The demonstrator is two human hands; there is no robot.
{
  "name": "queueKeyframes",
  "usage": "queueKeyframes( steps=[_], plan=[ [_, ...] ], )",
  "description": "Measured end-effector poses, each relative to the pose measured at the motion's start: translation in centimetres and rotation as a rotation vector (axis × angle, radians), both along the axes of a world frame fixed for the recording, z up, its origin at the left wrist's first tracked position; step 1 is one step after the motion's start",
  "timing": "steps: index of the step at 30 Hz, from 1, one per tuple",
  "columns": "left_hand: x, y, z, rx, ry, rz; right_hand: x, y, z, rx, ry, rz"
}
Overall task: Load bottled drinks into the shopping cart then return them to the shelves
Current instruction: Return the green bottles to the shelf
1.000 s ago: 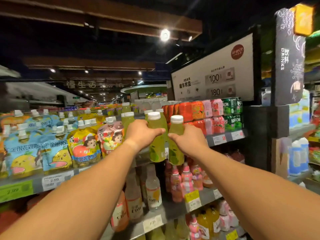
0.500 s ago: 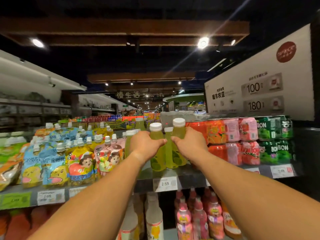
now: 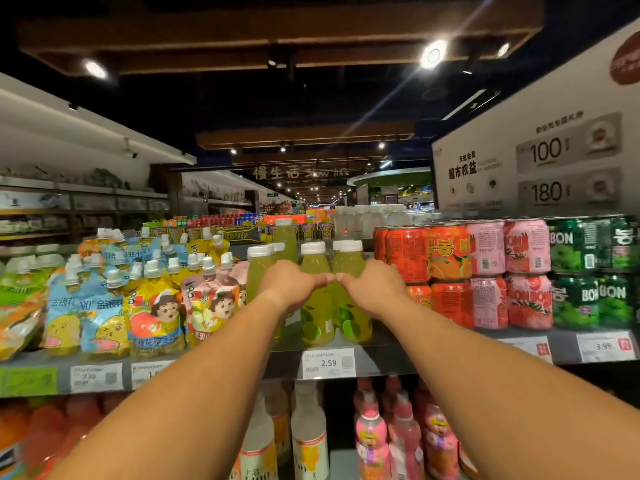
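With both arms stretched level to the top shelf (image 3: 388,355), the left hand (image 3: 289,285) is wrapped round one green bottle (image 3: 317,317) and the right hand (image 3: 375,287) round another (image 3: 353,317), thumbs meeting between them, and both bottles look seated upright near the front lip above the 2.59 tag (image 3: 328,363), which I'd read as putting them back where their kind lives. Pouches (image 3: 152,306) crowd the left and cans (image 3: 450,271) the right, so the slot is narrow; more green bottles stand behind, leaving little depth for pushing further back.
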State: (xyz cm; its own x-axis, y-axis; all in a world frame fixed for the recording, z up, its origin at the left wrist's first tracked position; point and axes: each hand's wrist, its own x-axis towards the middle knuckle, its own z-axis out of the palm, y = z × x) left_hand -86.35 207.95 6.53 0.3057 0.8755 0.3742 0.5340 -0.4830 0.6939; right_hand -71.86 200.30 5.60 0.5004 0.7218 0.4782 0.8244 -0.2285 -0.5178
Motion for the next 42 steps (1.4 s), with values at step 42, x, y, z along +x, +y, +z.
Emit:
queueKeyframes(
  steps=[42],
  plan=[
    [-68.9, -11.7, -13.8, -0.255, 0.235, 0.739, -63.5, -0.4, -14.3, -0.331, -0.105, 0.691]
  ],
)
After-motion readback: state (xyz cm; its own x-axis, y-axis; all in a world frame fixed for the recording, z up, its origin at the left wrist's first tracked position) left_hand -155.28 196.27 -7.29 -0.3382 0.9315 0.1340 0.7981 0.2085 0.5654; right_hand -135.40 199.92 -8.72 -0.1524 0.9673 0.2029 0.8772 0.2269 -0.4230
